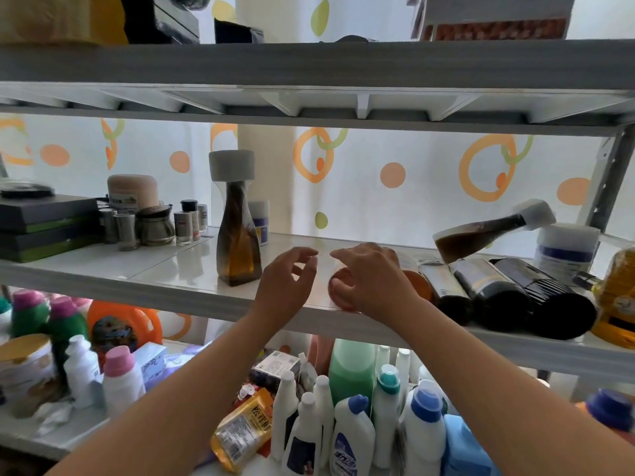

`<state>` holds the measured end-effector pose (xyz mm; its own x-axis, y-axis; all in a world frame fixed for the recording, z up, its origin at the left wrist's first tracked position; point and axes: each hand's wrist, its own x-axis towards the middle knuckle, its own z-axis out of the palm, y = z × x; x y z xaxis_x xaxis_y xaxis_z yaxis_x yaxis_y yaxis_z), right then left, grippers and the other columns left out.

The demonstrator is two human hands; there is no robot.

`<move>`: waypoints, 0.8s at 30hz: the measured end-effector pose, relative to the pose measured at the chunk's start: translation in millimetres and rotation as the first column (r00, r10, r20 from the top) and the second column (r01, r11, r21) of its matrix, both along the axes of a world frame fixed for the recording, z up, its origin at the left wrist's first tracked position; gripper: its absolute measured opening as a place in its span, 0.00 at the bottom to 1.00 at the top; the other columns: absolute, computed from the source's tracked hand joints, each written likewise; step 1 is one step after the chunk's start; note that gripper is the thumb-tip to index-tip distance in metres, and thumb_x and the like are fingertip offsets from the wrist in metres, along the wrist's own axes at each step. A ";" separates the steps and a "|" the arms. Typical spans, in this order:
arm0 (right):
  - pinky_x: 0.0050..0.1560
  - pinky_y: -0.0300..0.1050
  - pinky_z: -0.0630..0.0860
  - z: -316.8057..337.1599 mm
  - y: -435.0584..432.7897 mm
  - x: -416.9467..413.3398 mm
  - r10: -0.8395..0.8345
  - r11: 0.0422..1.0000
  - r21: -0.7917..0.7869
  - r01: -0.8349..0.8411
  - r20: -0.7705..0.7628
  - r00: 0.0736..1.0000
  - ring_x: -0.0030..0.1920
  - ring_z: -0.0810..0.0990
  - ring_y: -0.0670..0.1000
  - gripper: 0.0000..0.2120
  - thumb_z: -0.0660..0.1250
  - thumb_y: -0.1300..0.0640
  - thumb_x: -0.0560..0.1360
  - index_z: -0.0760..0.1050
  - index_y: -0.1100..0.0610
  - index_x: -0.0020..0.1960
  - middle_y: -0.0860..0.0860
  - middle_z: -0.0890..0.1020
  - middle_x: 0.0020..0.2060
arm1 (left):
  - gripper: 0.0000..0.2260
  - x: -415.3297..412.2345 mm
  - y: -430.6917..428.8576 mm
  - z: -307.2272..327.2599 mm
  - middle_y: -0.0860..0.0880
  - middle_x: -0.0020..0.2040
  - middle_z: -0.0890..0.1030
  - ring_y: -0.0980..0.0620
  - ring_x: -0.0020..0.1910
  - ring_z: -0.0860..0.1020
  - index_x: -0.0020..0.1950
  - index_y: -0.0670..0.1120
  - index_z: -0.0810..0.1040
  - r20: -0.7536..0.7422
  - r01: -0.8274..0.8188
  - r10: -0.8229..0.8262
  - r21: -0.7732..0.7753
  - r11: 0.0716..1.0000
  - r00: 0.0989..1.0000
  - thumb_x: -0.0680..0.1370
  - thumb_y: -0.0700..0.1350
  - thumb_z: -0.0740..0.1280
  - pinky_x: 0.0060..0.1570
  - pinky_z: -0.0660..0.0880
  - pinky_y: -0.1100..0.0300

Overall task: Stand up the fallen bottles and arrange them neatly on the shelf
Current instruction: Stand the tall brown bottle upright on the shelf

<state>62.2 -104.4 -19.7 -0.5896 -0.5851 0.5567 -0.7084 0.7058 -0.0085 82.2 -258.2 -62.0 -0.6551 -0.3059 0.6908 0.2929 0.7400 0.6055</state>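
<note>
A brown bottle with a white foam cap (238, 242) stands upright on the middle shelf (154, 273). To its right several dark bottles (494, 290) lie on their sides, and another foam-capped brown bottle (488, 231) rests tilted on top of them. My right hand (371, 280) lies over the leftmost fallen bottle, an orange-bottomed one (338, 290), fingers curled around its end. My left hand (288, 283) hovers just left of it with fingers spread, holding nothing.
Small spice jars and a metal pot (156, 225) stand at the shelf's back left beside stacked dark boxes (44, 228). A white tub (567, 249) and a yellow oil bottle (618, 297) are at the right end. Cleaning bottles (354, 417) crowd the shelf below.
</note>
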 end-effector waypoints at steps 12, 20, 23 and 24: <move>0.66 0.50 0.64 -12.4 -66.3 3.3 0.171 0.960 -0.230 -0.162 0.019 0.985 0.62 0.74 0.51 0.18 0.64 0.49 0.75 0.73 0.52 0.64 0.49 0.79 0.60 | 0.08 9.6 -53.7 -1.0 0.51 0.47 0.78 0.53 0.45 0.76 0.55 0.44 0.77 -0.142 -0.165 0.185 0.141 0.976 0.972 0.80 0.45 0.62 0.45 0.72 0.66; 0.44 0.34 0.68 -31.0 -127.6 -0.2 0.374 0.848 -0.488 -0.208 0.271 0.887 0.48 0.74 0.48 0.22 0.69 0.52 0.73 0.70 0.56 0.64 0.53 0.78 0.53 | 0.09 9.9 -107.9 -5.7 0.45 0.51 0.76 0.48 0.51 0.74 0.57 0.43 0.73 -0.099 -0.183 0.261 0.484 0.856 0.960 0.81 0.43 0.56 0.51 0.72 0.59; 0.51 0.39 0.69 -36.1 -149.2 -14.4 0.353 0.843 -0.522 -0.127 0.360 0.864 0.54 0.72 0.51 0.31 0.71 0.49 0.72 0.63 0.53 0.70 0.55 0.73 0.59 | 0.11 2.0 -124.0 -9.6 0.42 0.58 0.75 0.42 0.59 0.73 0.60 0.46 0.70 -0.010 -0.161 0.201 0.564 0.810 0.979 0.81 0.47 0.54 0.62 0.70 0.46; 0.54 0.42 0.68 -38.4 -153.4 -19.9 0.330 0.848 -0.522 -0.090 0.387 0.861 0.59 0.71 0.53 0.33 0.71 0.48 0.71 0.60 0.52 0.71 0.55 0.71 0.61 | 0.13 0.8 -126.6 -9.9 0.42 0.59 0.75 0.42 0.61 0.72 0.63 0.46 0.70 0.011 -0.158 0.182 0.551 0.820 0.983 0.82 0.47 0.53 0.64 0.69 0.47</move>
<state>42.3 -257.8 -58.1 -0.7333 -0.4600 0.5006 -0.6697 0.3617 -0.6486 83.0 -384.8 -72.0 -0.5333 -0.7450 0.4006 0.2262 0.3307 0.9162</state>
